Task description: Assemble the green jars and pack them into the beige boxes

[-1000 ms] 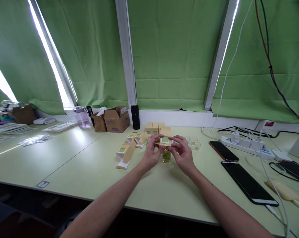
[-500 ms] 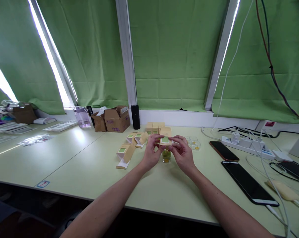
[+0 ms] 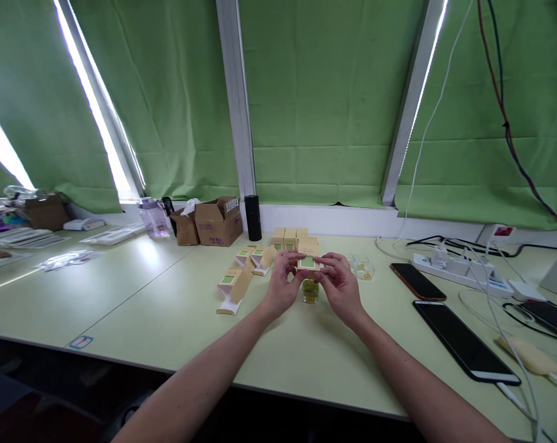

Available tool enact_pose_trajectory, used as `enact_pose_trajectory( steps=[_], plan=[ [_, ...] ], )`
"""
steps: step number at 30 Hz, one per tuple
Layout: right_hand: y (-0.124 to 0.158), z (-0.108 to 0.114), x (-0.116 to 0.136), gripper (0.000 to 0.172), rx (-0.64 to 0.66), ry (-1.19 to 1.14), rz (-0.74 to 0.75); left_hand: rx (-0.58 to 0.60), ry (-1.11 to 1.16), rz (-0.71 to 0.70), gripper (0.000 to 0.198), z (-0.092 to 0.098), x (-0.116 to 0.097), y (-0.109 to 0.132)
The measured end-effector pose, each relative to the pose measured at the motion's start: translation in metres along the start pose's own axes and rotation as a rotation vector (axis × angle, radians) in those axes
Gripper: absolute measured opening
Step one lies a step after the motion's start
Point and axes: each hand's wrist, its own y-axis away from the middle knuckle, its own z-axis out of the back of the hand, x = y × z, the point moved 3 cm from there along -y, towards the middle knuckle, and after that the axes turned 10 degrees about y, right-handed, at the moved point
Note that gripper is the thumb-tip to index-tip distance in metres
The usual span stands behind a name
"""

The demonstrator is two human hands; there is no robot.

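Observation:
My left hand and my right hand both pinch a small tan carton with a green label, held just above the pale green table. Directly under the carton stands a small glass bottle of yellow-green liquid, between my two hands. Several more tan cartons lie or stand nearby: one open on its side to the left, two lying ones behind it, and a row upright at the back.
Two small brown cardboard boxes, a black cylinder and a clear purple bottle line the window sill. Small clear cups sit right of my hands. Phones, a power strip and cables crowd the right side.

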Motion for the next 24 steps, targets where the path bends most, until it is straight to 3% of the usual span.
enact_pose_trajectory(
  steps=[10, 19, 24],
  plan=[
    [-0.002, 0.000, 0.000, 0.038, 0.064, -0.015, -0.009, 0.075, -0.041, 0.021, 0.041, 0.001, -0.013, 0.003],
    [0.002, -0.002, 0.009, 0.041, 0.138, 0.096, 0.053, 0.058, -0.189, -0.093, 0.043, 0.000, -0.019, 0.003],
    [0.004, 0.000, 0.012, 0.056, 0.126, 0.140, 0.094, 0.015, -0.195, -0.089, 0.044, 0.003, -0.015, 0.002]
  ],
)
